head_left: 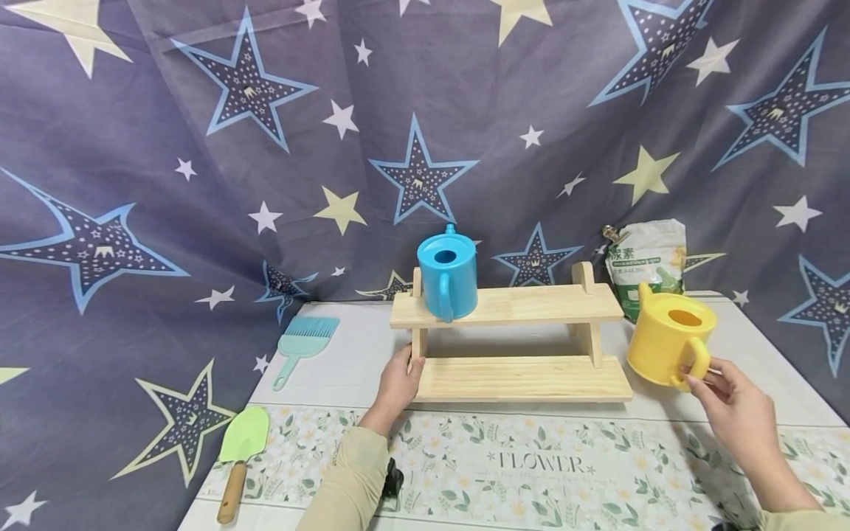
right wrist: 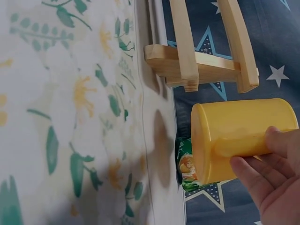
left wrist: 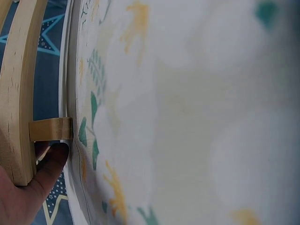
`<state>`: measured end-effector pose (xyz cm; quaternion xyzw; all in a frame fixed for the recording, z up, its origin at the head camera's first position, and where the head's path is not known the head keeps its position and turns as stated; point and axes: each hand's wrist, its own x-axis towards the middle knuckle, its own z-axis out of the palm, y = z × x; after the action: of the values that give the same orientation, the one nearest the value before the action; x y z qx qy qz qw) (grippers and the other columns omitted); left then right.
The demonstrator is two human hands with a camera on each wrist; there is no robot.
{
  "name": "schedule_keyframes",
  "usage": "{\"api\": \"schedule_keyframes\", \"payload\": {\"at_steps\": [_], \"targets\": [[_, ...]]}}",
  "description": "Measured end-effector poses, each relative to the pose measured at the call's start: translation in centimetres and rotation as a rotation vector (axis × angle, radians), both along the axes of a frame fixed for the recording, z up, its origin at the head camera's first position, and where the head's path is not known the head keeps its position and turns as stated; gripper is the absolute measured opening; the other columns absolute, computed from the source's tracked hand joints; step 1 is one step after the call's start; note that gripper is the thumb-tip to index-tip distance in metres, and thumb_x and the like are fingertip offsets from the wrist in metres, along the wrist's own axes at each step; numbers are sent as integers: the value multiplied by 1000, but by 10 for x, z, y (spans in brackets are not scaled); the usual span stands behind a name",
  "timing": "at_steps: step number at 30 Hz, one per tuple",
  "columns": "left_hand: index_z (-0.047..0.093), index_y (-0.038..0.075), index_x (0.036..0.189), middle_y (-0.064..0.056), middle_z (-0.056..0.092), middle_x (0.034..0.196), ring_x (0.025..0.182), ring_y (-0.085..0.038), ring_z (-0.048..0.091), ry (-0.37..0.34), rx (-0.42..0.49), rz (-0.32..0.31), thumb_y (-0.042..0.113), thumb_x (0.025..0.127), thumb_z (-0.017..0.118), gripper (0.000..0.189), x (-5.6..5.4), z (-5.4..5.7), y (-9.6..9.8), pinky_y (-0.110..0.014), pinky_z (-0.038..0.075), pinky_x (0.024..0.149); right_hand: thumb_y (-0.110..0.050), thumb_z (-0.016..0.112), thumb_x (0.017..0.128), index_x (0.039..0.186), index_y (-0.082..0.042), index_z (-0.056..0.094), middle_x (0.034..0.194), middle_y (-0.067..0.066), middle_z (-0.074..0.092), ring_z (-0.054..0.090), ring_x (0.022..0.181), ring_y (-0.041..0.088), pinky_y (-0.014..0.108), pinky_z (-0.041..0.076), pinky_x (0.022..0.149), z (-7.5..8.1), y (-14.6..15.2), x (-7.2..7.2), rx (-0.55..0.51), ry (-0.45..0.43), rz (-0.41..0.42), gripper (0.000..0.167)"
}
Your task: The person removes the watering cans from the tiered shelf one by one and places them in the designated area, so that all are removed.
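Note:
A two-tier wooden shelf stands on the table. At its left end my left hand grips the wood; in the left wrist view the thumb lies by the shelf's foot, and the other fingers are mostly hidden. On the upper board's left part sits a blue watering can, handle facing me. My right hand pinches the handle of a yellow watering can right of the shelf. Seen from the right wrist, that can hangs above the table, apart from the shelf, with its shadow below.
Behind the yellow can stands a white and green bag with a clip on top. A light blue brush and a green trowel with a wooden handle lie at the left. A flowered mat covers the front. Star-patterned cloth hangs behind.

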<state>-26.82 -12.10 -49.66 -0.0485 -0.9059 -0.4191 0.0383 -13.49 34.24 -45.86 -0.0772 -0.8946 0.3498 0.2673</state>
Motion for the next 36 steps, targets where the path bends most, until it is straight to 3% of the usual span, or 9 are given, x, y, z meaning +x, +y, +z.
{"api": "schedule_keyframes", "payload": {"at_steps": [13,16,18,20,23,28,36], "targets": [[44,1,143,-21,51,138,127,-36,50,14,3,-3,20,102,51,46,0,-1,0,-50,40,107,-12,66,94,121,5,56,106,30,66,37,70,-26,3,43,52,-8,1,-7,15,-97,-15,33],[44,1,143,-21,51,138,127,-36,49,10,2,-3,20,102,51,46,0,-1,0,-50,40,107,-11,67,94,121,5,56,105,30,66,56,70,-10,8,48,52,-9,1,-8,26,-114,-21,33],[44,1,143,-21,51,138,127,-36,49,8,-1,-2,20,102,52,46,0,0,0,-50,40,107,-11,67,94,121,6,56,106,31,66,68,74,12,12,50,52,-9,0,-9,25,-123,-21,34],[44,0,143,-21,51,138,127,-36,49,8,-6,0,20,102,52,46,0,0,0,-49,40,107,-11,66,94,121,7,55,105,31,66,70,81,36,13,50,52,-10,0,-9,25,-126,-20,34],[43,1,144,-20,50,139,128,-36,49,3,-8,1,20,102,52,46,0,-1,0,-49,40,108,-11,66,95,121,9,54,106,33,65,66,89,47,19,53,52,-13,-1,-10,15,-137,-8,34],[42,4,145,-18,49,141,129,-34,49,-21,5,6,22,103,50,47,0,-2,0,-48,41,108,-13,63,97,124,9,53,109,34,63,65,94,48,34,58,59,-15,0,-11,6,-178,1,37],[44,2,144,-20,50,139,127,-36,50,3,8,2,20,103,51,46,1,0,1,-49,42,106,-15,66,95,121,10,54,107,34,64,63,95,52,51,58,67,-14,5,-12,39,-235,36,39]]}}
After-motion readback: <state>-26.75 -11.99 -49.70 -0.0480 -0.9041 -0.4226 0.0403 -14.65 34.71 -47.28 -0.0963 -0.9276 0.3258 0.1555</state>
